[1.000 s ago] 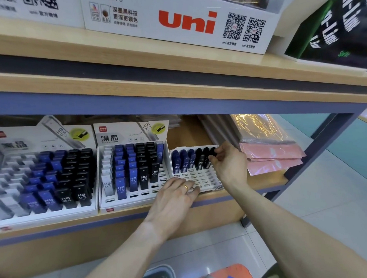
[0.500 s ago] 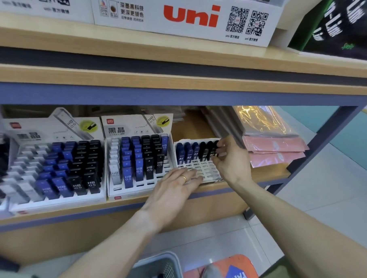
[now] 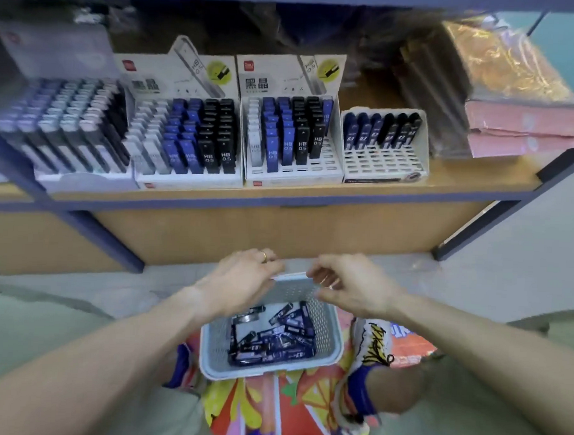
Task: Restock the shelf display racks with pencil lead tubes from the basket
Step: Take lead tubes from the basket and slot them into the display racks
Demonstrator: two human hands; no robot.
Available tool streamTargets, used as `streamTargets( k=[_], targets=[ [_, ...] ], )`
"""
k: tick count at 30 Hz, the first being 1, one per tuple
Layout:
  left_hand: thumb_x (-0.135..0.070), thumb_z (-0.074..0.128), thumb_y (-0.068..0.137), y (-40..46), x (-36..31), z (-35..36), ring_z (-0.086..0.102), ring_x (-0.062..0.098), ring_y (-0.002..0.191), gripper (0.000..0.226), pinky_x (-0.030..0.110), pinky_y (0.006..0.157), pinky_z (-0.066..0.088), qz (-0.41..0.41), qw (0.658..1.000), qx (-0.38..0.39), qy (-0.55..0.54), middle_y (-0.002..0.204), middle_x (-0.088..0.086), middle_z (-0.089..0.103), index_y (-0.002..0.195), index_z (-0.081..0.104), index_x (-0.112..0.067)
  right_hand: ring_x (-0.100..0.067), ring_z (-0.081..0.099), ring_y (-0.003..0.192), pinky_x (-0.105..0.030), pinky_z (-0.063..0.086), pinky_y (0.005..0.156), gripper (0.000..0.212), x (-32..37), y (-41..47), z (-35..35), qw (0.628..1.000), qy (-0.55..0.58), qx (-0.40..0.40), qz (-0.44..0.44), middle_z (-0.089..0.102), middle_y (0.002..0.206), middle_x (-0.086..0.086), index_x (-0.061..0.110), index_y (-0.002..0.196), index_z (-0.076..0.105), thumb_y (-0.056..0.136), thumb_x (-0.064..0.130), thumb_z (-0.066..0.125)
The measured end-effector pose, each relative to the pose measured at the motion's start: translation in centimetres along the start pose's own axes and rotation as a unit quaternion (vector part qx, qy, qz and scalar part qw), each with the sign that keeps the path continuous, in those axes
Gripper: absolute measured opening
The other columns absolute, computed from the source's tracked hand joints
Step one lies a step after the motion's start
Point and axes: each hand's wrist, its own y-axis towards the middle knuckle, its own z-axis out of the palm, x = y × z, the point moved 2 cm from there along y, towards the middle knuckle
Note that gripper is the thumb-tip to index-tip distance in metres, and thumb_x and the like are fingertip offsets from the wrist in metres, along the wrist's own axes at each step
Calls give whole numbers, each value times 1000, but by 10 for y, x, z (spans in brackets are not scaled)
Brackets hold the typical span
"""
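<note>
Lead tubes: I see a loose heap of dark blue and black pencil lead tubes (image 3: 272, 340) lying crossed over one another on the floor of the basket, none of them in my hands.
Basket: the pale perforated basket (image 3: 327, 321) sits on the floor between my knees, on a bright patterned mat (image 3: 264, 407), well below the shelf.
Left hand: my left hand (image 3: 240, 281) hangs over the basket's far rim with fingers curled downward; a ring shows on one finger. I cannot tell whether it grips the rim or only rests there.
Right hand: my right hand (image 3: 348, 287) is near the same rim, fingers curled inward and seemingly holding nothing, though the fingertips are blurred.
Target rack: the small white rack (image 3: 385, 162) at the right of the shelf holds only a back row of tubes, its front slots bare; I judge this is where stock goes next.
Neighbours: two fuller HB racks (image 3: 292, 135) stand just left of it; pink packets (image 3: 526, 129) are stacked to its right.
Risks: the tubes are tangled, so a hasty grab could lift several and drop some outside the basket. Blue and black look alike in this blur, so I could seat a tube in the wrong column. Pushing hard into the light rack might slide it against the pink packets.
</note>
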Motion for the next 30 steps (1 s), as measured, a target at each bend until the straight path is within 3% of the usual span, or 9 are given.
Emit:
streamTargets(
  k=[5, 8, 10, 17, 22, 30],
  targets=[
    [-34, 46, 105, -43, 7, 77, 52, 26, 128, 46, 40, 104, 45, -76, 988, 127, -38, 142, 1, 50, 150, 42, -28, -27, 60, 120, -34, 50, 96, 46, -5, 3, 81, 988, -65, 141, 28, 65, 133, -7, 16, 140, 55, 97, 31, 64],
    [-36, 47, 106, -52, 12, 108, 47, 27, 135, 52, 40, 110, 41, -133, 973, 177, -68, 152, 4, 45, 156, 35, -27, -29, 55, 130, -33, 46, 104, 52, -19, 20, 121, 980, -54, 182, 67, 58, 144, -8, 13, 146, 49, 98, 26, 63],
    [-35, 47, 106, -54, 17, 125, 43, 27, 140, 53, 38, 115, 36, -165, 962, 192, -98, 157, 6, 42, 157, 34, -25, -28, 57, 129, -34, 47, 108, 51, -29, 35, 142, 975, -43, 191, 105, 57, 144, -9, 12, 145, 50, 97, 20, 65],
    [-24, 55, 104, -37, 26, 179, 43, 28, 143, 54, 37, 119, 32, -227, 934, 213, -176, 156, 11, 44, 155, 37, -18, -27, 63, 115, -37, 54, 100, 42, -63, 75, 198, 956, -22, 224, 186, 63, 128, -10, 12, 135, 53, 95, 5, 63],
    [-22, 56, 103, -23, 20, 216, 46, 27, 139, 54, 39, 119, 34, -223, 924, 231, -207, 154, 9, 44, 154, 39, -23, -31, 63, 116, -33, 51, 97, 38, -75, 95, 229, 954, -20, 236, 185, 66, 128, -14, 10, 133, 56, 95, 6, 59],
    [-18, 62, 97, -8, 23, 246, 50, 28, 129, 53, 41, 111, 43, -199, 928, 253, -188, 139, 7, 47, 148, 48, -19, -31, 56, 126, -34, 45, 107, 49, -88, 100, 256, 949, -37, 240, 202, 55, 138, -17, 12, 143, 48, 95, 7, 59]
  ],
)
